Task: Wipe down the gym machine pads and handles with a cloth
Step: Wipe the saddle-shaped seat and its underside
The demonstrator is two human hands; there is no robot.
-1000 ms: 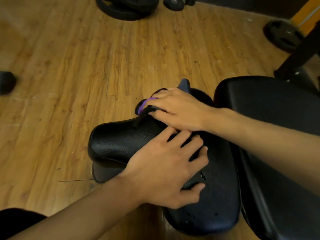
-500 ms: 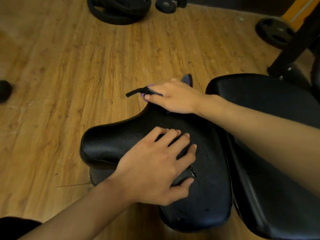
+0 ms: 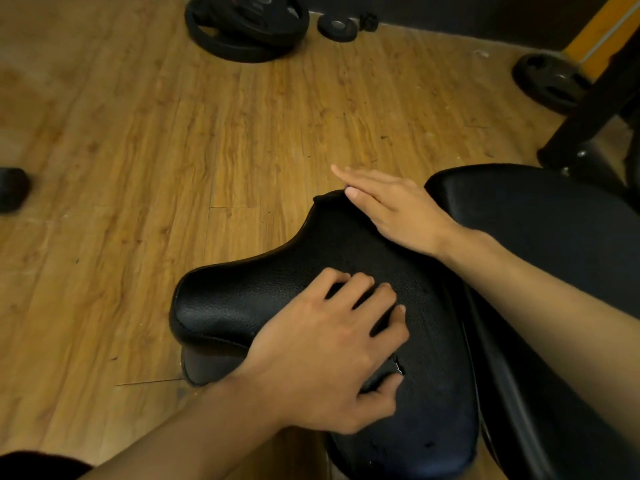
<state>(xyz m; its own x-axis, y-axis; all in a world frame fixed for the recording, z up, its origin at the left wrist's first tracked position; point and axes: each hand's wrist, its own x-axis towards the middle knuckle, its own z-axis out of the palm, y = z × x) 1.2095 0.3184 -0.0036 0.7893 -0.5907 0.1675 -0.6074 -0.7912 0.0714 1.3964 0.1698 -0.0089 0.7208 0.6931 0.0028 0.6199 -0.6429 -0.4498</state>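
A black leather seat pad (image 3: 263, 299) with a narrow far tip fills the lower middle of the head view. My left hand (image 3: 329, 351) rests on its middle, fingers spread and pressing down beside a small tear. My right hand (image 3: 394, 209) lies flat over the pad's far tip with its fingers straight. The dark cloth (image 3: 346, 187) is almost wholly hidden under that hand; only a sliver of purple shows by the fingertips.
A second, larger black pad (image 3: 554, 244) adjoins on the right. Weight plates (image 3: 246, 26) lie stacked on the wooden floor at the back, with a small plate (image 3: 337, 27) beside them and another plate (image 3: 550, 81) by a black frame post (image 3: 595, 109). A dark object (image 3: 12, 188) sits at the left edge.
My right hand has gone from pinching the cloth, with a strip sticking out, to lying flat over the pad's tip. My left hand has stayed on the pad.
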